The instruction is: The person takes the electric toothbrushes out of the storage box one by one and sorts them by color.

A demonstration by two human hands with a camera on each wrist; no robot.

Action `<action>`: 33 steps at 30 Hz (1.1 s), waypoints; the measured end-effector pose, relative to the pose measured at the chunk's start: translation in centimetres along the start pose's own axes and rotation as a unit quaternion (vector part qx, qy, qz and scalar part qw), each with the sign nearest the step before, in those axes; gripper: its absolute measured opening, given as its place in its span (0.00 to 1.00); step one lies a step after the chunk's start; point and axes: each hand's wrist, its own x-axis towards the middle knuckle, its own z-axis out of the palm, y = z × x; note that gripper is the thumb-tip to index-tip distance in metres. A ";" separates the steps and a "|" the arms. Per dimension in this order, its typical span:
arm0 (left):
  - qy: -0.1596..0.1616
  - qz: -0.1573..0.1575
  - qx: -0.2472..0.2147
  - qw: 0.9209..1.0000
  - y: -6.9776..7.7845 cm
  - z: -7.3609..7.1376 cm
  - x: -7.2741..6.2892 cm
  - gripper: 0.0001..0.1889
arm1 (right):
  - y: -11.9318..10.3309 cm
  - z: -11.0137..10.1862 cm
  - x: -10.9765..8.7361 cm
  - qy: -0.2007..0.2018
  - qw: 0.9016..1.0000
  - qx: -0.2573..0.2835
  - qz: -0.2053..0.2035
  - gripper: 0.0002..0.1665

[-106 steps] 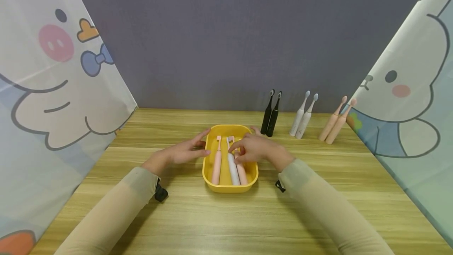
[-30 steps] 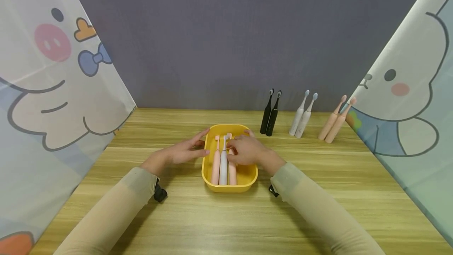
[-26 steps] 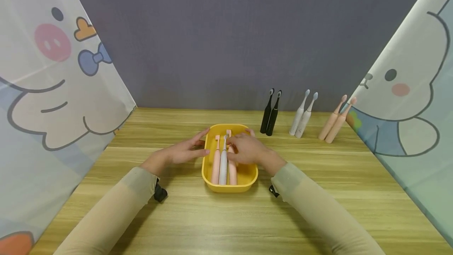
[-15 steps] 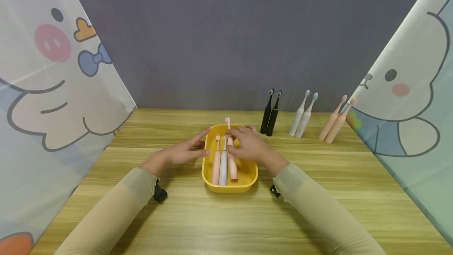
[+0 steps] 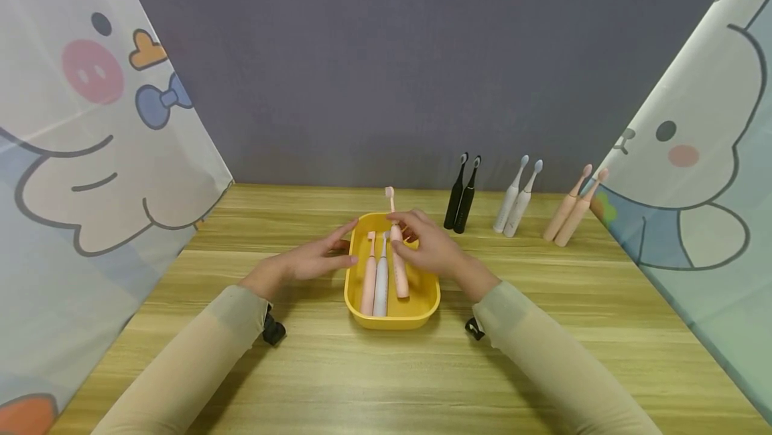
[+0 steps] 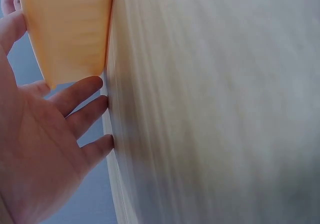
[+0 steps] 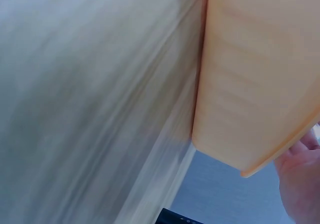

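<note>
In the head view, a yellow tray [image 5: 392,322] stands mid-table. Two electric toothbrushes lie side by side in its left half: a pink toothbrush [image 5: 368,286] and a white toothbrush [image 5: 381,287]. My right hand [image 5: 435,247] pinches a second pink electric toothbrush [image 5: 401,275] between thumb and fingers. Its brush head reaches past the tray's far rim, and its handle base hangs over the tray floor. With fingers spread, my left hand [image 5: 317,255] touches the tray's left side. In the left wrist view, the left hand [image 6: 45,134] has extended fingers beside the tray wall.
Right of the tray stand upright pairs of electric toothbrushes: black toothbrushes [image 5: 463,202], white toothbrushes [image 5: 516,206] and pink-beige toothbrushes [image 5: 573,212]. A grey panel [image 5: 386,73] rises behind the wooden table [image 5: 362,381]. Cartoon-printed curtains [image 5: 120,173] flank both sides.
My right hand first slid the white toothbrush left beside the pink one. It then raised the other pink toothbrush and moved it toward the far rim. The left hand stayed at the tray.
</note>
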 end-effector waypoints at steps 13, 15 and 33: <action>0.000 0.005 0.001 1.000 0.0 0.0 0.1 0.50 | 0.6 0.4 -0.3 0.055 0.994 0.093 -0.031 0.33; -0.001 0.006 0.000 1.000 0.1 0.0 0.1 0.50 | 0.6 0.4 -0.4 0.063 0.993 0.099 -0.030 0.33; -0.001 0.002 -0.002 1.000 -0.1 0.0 0.1 0.50 | 0.5 0.7 -0.5 0.093 0.986 0.136 -0.026 0.34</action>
